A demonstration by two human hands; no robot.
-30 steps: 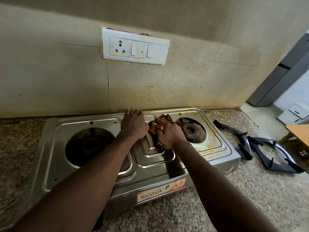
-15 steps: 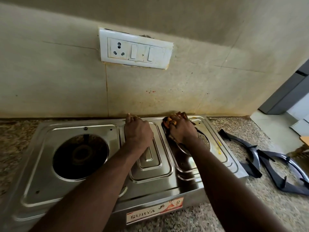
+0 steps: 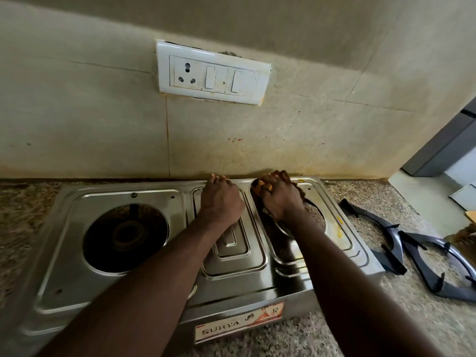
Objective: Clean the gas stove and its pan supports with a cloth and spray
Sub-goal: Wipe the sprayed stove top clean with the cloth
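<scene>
Stove (image 3: 116, 199) is shiny stamped steel; my left hand (image 3: 221, 202) presses near its back rim, right hand (image 3: 280, 199) clutches a crumpled cloth (image 3: 260, 185)

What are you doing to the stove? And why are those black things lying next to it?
A person is wiping the steel gas stove. The right hand holds a cloth and rubs it along the back edge by the right burner. The left hand rests on the middle of the stove, probably to keep it steady. The black pan supports lie on the counter to the right, off the stove. No spray is in sight.
</scene>
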